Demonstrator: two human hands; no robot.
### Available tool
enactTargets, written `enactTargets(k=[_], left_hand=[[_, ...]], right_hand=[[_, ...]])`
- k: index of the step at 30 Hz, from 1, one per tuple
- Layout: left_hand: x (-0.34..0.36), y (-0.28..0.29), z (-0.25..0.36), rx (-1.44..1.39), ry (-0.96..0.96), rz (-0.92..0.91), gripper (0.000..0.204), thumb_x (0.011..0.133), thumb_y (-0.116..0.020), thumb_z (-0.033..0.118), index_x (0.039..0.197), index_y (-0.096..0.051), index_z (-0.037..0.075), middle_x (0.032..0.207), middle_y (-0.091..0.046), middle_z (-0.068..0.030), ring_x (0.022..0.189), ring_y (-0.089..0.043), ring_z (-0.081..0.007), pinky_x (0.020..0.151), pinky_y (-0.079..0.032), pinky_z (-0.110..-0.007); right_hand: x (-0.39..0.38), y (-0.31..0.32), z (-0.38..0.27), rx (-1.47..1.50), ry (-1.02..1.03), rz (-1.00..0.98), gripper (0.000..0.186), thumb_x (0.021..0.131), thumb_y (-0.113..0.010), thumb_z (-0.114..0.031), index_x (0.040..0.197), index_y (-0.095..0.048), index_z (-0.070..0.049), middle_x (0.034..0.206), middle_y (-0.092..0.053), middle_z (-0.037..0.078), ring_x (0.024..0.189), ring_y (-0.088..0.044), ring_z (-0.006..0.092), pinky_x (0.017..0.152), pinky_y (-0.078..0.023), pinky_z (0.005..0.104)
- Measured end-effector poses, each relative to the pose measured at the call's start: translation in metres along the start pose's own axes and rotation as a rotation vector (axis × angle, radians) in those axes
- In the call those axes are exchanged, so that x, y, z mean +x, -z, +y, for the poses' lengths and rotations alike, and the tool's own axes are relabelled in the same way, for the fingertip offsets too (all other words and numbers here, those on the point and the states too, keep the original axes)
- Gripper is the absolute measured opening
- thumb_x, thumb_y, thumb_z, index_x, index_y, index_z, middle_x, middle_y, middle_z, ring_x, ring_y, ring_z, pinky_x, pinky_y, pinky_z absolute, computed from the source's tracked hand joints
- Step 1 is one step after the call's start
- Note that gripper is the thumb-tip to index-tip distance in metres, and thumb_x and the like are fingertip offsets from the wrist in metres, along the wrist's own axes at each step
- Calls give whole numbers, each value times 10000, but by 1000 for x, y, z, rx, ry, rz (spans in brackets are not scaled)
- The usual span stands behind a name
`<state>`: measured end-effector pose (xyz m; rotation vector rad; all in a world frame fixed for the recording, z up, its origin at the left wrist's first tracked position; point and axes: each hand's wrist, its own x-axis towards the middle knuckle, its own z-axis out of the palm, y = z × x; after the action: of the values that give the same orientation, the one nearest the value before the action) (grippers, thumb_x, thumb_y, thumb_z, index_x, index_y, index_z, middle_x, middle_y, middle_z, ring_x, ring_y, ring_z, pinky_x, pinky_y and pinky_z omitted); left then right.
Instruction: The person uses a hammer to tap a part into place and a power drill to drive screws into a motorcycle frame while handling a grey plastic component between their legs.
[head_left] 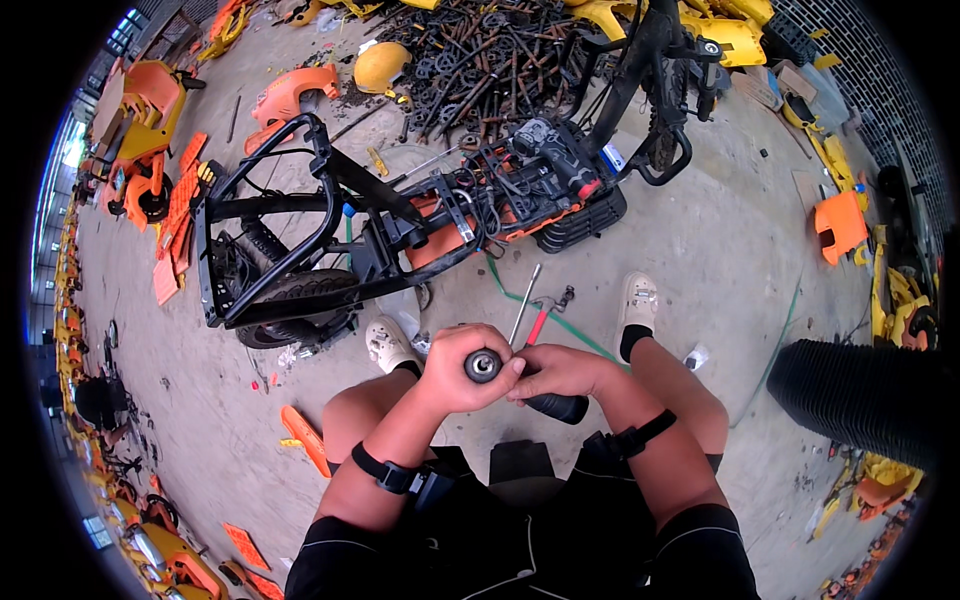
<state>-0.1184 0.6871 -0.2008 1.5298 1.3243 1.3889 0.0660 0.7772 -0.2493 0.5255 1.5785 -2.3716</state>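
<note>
We see the left hand [458,371] wrapped around a black rubber handlebar grip [545,398], end cap facing up, above the knees. The right hand [560,372] clasps it too, apparently over the grip's shaft.

There is one view only, from a wide fisheye camera worn on the person's head, so no second view shares the scene. It looks steeply down and forward over the knees and the two bare hands, which are very near, onto the grey concrete floor [720,240]. Straight lines bend toward the dark round rim of the picture.
</note>
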Motion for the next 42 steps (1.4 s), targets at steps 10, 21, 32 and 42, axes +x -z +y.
enactTargets(k=[10, 21, 32, 42], left_hand=[[-4, 3, 3, 25, 42, -12, 170, 744, -798, 49, 740, -629, 73, 670, -649, -70, 585, -648, -213, 549, -497, -312], [-6, 1, 9, 88, 106, -35, 184, 745, -815, 73, 753, -631, 73, 682, -671, -77, 593, -670, -215, 546, -512, -316], [-5, -5, 12, 109, 118, -30, 174, 765, -811, 81, 748, -638, 66, 663, -657, -65, 558, -639, -172, 517, -490, -297], [5, 1, 17, 68, 221, -117, 186, 772, -812, 98, 831, -639, 62, 703, -670, -48, 621, -651, -151, 587, -517, -298]], right_hand=[[3, -4, 4, 5, 14, 26, 379, 916, -734, -356, 1041, -688, -2, 896, -687, 44, 862, -625, 139, 814, -483, 301], [3, -13, 15, 67, -12, 9, 372, 929, -718, -369, 1054, -691, -20, 941, -695, 41, 890, -646, 137, 831, -507, 303], [4, -19, 30, 163, 12, -22, 375, 942, -707, -348, 1087, -662, -4, 976, -684, 62, 900, -669, 167, 833, -535, 324], [1, -25, 27, 326, 41, 21, 372, 951, -696, -306, 1158, -626, -5, 1000, -677, 84, 906, -666, 172, 829, -535, 314]])
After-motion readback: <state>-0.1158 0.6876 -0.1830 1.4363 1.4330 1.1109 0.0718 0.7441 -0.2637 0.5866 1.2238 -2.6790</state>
